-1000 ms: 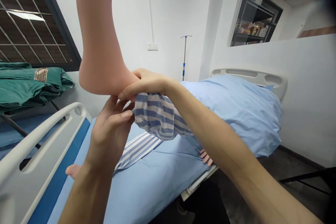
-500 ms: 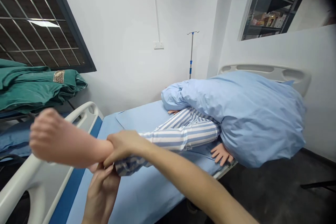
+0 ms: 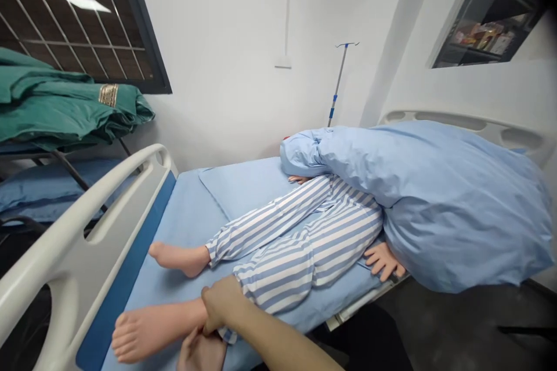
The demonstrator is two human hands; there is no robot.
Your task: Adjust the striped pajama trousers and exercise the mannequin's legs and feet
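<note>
A life-size mannequin lies on the bed in blue-and-white striped trousers [image 3: 343, 237]. Its near leg ends in a bare foot [image 3: 143, 330], toes toward the bed's foot end. My right hand [image 3: 224, 301] is wrapped over the top of that lower leg, just above the ankle at the trouser cuff. From below, my left hand [image 3: 203, 351] grips the same leg beside the right one, partly cut off by the lower picture edge. The far foot [image 3: 180, 258] rests on the blue sheet [image 3: 248, 185]. A mannequin hand [image 3: 383, 259] sticks out from under a bunched blue quilt [image 3: 435, 185].
A white footboard [image 3: 130, 185] stands at the left, a headboard [image 3: 439, 119] at the far right. Behind the bed rises a drip stand [image 3: 337, 90]. Green folded cloth [image 3: 73, 110] lies on another bed at the left.
The near leg, held up before, has come down toward the mattress with both my hands still around it. The far foot, hidden earlier, now shows. My view has shifted.
</note>
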